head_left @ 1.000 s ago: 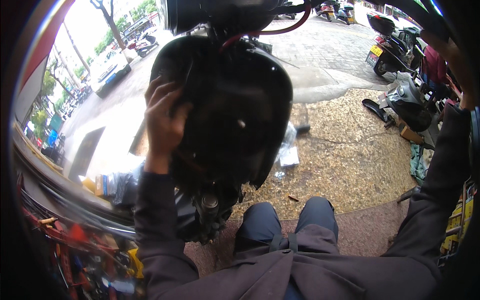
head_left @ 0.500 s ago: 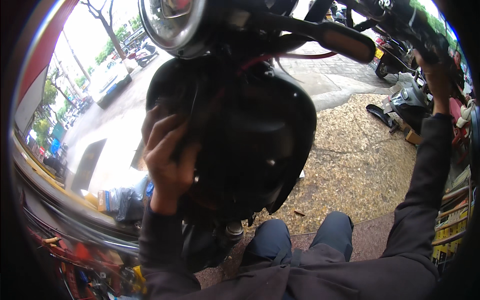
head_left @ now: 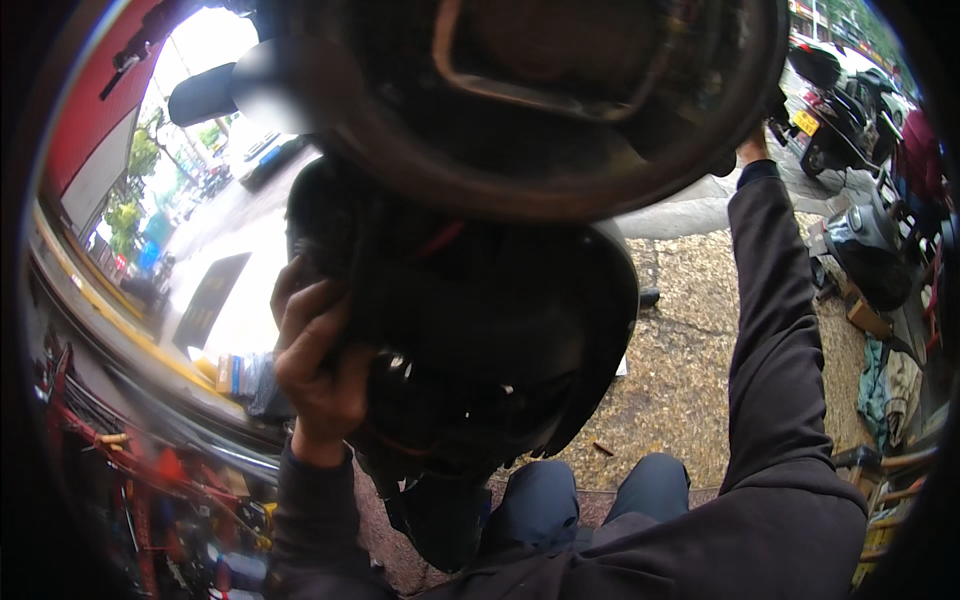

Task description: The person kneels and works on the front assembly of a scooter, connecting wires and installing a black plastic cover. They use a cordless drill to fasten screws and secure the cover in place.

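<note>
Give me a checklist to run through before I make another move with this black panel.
1. Left hand on the panel: ok, at its left side.
2. Right hand grip: cannot tell, mostly hidden behind the headlight.
3. Clear view of the panel's top: not ok, the headlight covers part of it.
4. Panel fastening: cannot tell, too dark.
5. Gap between panel and knees: cannot tell, depth is unclear from this view.

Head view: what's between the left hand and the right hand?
In the head view, the glossy black panel, its edge at the left hand, and the round headlamp above it. The right hand shows only partly beside the headlamp.
</note>
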{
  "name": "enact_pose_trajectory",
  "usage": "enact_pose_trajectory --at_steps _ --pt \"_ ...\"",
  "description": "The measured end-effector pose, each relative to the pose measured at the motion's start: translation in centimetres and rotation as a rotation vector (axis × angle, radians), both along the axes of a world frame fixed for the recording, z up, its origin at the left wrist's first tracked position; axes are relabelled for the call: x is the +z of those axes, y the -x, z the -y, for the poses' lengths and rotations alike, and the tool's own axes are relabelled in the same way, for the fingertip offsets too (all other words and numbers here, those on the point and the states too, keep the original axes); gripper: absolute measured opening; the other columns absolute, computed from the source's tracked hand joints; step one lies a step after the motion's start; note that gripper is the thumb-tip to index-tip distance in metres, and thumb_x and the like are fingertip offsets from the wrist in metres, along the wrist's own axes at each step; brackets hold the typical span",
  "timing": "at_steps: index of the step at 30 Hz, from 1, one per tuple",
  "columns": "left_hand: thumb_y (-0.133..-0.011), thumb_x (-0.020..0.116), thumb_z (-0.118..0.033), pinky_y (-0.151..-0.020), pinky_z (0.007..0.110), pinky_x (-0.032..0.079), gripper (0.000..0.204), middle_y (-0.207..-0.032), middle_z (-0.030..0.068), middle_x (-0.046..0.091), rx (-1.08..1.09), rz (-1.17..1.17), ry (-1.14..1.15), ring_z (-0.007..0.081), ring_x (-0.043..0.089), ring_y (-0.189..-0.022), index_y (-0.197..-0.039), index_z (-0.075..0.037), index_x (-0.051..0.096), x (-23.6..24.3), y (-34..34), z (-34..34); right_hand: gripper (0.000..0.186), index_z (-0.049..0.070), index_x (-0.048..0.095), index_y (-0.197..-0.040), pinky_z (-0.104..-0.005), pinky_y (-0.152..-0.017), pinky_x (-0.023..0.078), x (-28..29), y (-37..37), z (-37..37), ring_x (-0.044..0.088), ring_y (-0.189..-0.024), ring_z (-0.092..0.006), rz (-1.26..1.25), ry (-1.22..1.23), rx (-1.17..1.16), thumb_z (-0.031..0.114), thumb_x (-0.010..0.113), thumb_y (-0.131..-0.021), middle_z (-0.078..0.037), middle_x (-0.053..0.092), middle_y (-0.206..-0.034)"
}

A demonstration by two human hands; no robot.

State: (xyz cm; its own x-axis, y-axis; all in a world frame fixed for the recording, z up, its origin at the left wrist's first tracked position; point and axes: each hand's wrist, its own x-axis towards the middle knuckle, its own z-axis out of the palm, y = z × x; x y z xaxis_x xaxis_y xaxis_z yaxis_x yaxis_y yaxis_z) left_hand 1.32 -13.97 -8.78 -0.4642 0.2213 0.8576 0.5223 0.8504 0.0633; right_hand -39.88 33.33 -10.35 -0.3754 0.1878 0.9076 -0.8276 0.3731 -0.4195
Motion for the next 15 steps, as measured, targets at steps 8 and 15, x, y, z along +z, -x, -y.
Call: enact_pose_trajectory --at_steps 8,15 --pt "-0.066 0.073 -0.001 -0.113 0.053 0.038 0.040 -0.120 0.0136 0.068 -0.011 0.013 -0.011 0.0416 0.048 -0.135 -0.105 -0.002 0.076 0.0 -0.2 0.4 0.030 0.009 0.074 -0.112 -0.0364 -0.085 0.055 -2.7 3.6 4.6 0.068 -0.092 -0.0167 0.311 0.104 0.156 0.029 0.076 -0.090 -0.003 0.073 -0.099" --pt "-0.064 0.073 0.001 -0.114 0.052 0.037 0.041 -0.117 0.0137 0.069 0.028 0.040 0.003 0.0421 0.050 -0.134 -0.105 -0.002 0.076 0.2 -0.6 0.4 0.031 0.008 0.072 -0.115 -0.0359 -0.083 0.056 -3.8 2.7 5.2 0.069 -0.093 -0.0185 0.436 0.158 0.240 0.029 0.074 -0.092 -0.004 0.073 -0.101"
